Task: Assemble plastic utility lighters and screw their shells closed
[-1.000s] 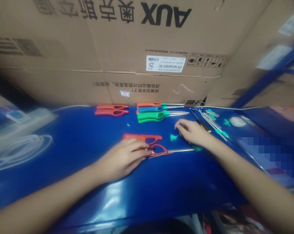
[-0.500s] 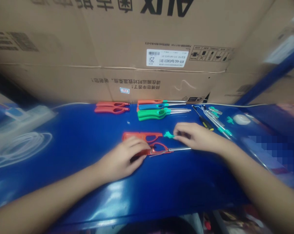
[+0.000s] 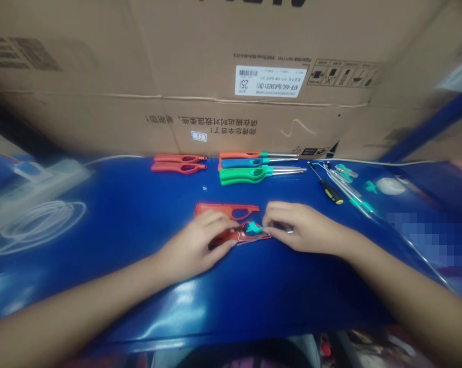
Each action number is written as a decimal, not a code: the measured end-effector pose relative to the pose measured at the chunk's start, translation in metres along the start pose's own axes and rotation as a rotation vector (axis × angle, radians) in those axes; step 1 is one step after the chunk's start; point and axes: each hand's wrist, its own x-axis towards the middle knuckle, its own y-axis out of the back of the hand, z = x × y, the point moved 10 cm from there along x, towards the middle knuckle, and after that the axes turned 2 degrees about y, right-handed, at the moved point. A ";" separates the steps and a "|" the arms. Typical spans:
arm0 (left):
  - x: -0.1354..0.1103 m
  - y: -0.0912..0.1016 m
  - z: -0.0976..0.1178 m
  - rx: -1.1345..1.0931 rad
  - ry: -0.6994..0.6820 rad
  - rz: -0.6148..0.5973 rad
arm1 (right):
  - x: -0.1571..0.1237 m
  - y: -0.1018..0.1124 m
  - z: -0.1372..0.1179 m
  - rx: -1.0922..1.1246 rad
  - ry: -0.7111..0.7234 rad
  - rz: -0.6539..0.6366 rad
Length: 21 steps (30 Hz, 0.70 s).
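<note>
An open red lighter half shell (image 3: pixel 241 235) with a metal tube lies on the blue table (image 3: pixel 139 230). My left hand (image 3: pixel 194 245) presses its handle end down, fingers curled over it. My right hand (image 3: pixel 296 227) pinches a small teal plastic part (image 3: pixel 253 228) at the shell's trigger opening, and its palm covers most of the metal tube. A second red half shell (image 3: pixel 227 209) lies just behind, touching neither hand.
At the back lie two red shells (image 3: pixel 179 162), several finished lighters (image 3: pixel 254 167), a yellow-handled screwdriver (image 3: pixel 326 187), metal tubes with teal parts (image 3: pixel 349 186) and a white round object (image 3: pixel 390 186). Coiled white tubing (image 3: pixel 35 225) sits left. A large cardboard box (image 3: pixel 231 76) walls the back.
My right hand picked up the teal part from the table and carried it left onto the red shell's trigger opening. My left hand stayed on the shell.
</note>
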 end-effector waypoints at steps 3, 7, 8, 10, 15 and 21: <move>-0.001 0.000 -0.001 0.010 -0.003 0.002 | 0.001 -0.001 0.000 0.019 0.001 0.018; -0.001 0.001 0.001 0.011 -0.009 0.007 | 0.001 0.000 -0.003 0.069 0.026 0.043; 0.000 0.001 0.001 0.010 -0.009 0.005 | 0.001 0.000 -0.004 0.087 0.033 0.049; 0.000 0.001 0.002 0.008 -0.007 0.002 | 0.002 0.000 -0.006 0.103 0.036 0.052; 0.000 0.000 0.001 -0.005 0.016 -0.011 | 0.004 -0.005 -0.008 0.093 0.027 0.046; 0.001 -0.002 -0.003 -0.038 0.043 -0.016 | 0.005 -0.008 -0.013 0.107 0.104 0.064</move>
